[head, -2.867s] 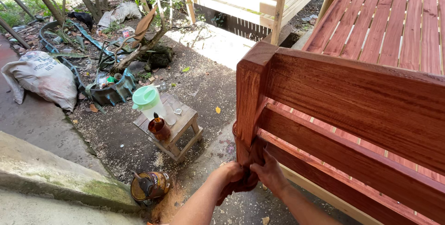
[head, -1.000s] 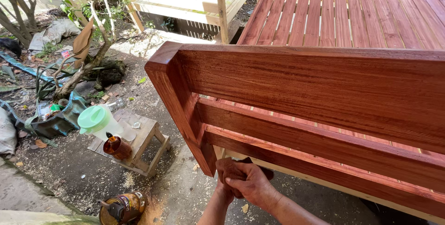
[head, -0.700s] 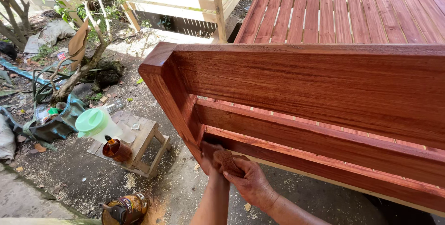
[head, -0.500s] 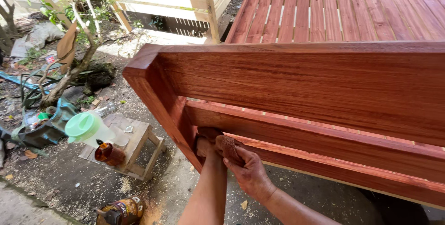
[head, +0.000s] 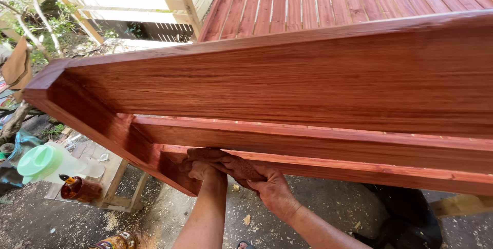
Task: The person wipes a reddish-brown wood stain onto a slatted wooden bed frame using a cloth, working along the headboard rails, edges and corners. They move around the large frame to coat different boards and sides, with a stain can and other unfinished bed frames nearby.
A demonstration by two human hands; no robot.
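Note:
A red-brown stained wooden bed frame fills most of the head view, with a wide top board, two rails under it and a slatted deck behind. Both hands sit at the lower rail, close to the corner post. My left hand presses a stained brown rag against the rail's underside. My right hand grips the same rag from below and to the right. Most of the rag is hidden by my fingers.
A low wooden stool stands at the left, carrying a white jug with a green lid and a brown bottle. A tin can sits on the sawdust-strewn ground. An unfinished pale wooden frame stands behind.
My hands have risen from the foot of the corner post to the lower rail, still together on the rag. The view has swung closer and to the right.

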